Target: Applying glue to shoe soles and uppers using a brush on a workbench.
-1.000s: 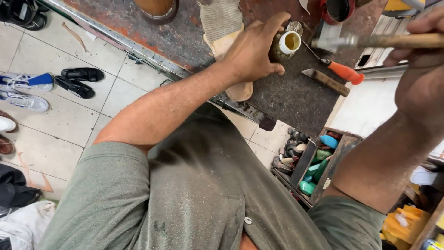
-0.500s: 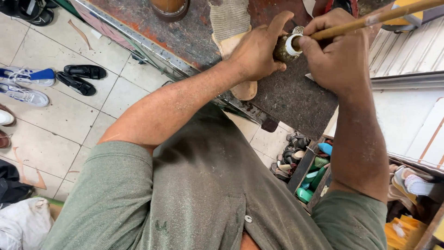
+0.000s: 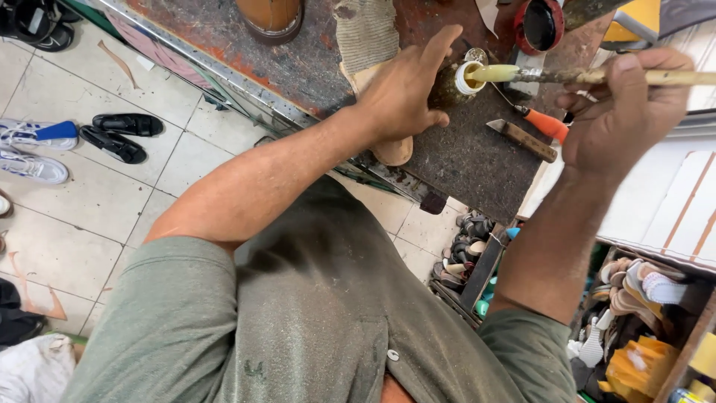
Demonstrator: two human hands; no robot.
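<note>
We see one small glue jar (image 3: 453,83), round and grimy with a pale rim, standing on the worn tabletop (image 3: 477,160). Our left hand (image 3: 403,93) wraps around its side, fingers curled against the glass. Our right hand (image 3: 623,112) grips one long wooden brush (image 3: 589,75), its glue-coated tip at the jar's mouth. Just beside lie one orange-handled tool (image 3: 543,123), one wood-handled knife (image 3: 522,139), and one tan shoe sole (image 3: 384,112) under our left hand.

Brush (image 3: 597,75) tip over jar (image 3: 456,83) on workbench (image 3: 477,160), knife (image 3: 523,139) beside.
</note>
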